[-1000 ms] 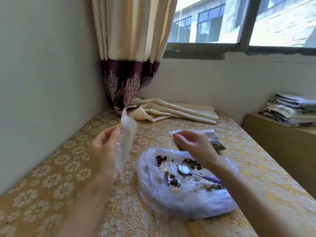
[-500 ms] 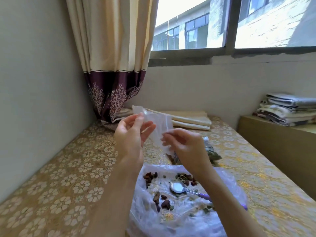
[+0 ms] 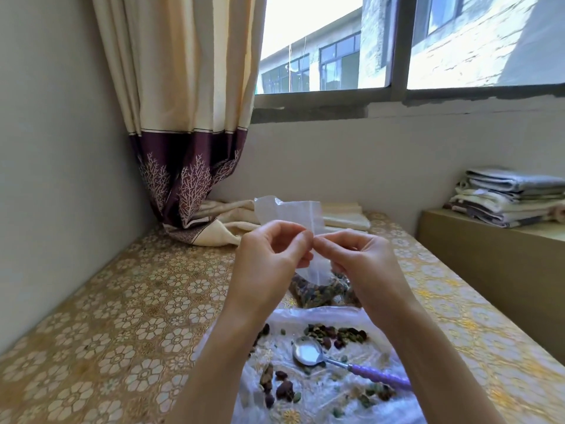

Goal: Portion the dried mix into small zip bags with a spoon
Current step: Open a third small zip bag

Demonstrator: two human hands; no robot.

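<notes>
Hands, left hand (image 3: 269,264) and right hand (image 3: 363,264), pinch empty zip bag (image 3: 293,215) above table (image 3: 128,316), working it open. Spoon (image 3: 308,354) idle among dried mix (image 3: 336,335) on plastic sheet (image 3: 330,396). Filled bag (image 3: 318,290) beyond; more portioning left.

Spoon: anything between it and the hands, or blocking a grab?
Nothing visible covers the spoon; it lies bare on the plastic sheet among the dried mix. But both the left hand and right hand pinch the small zip bag, so neither is free.
</notes>
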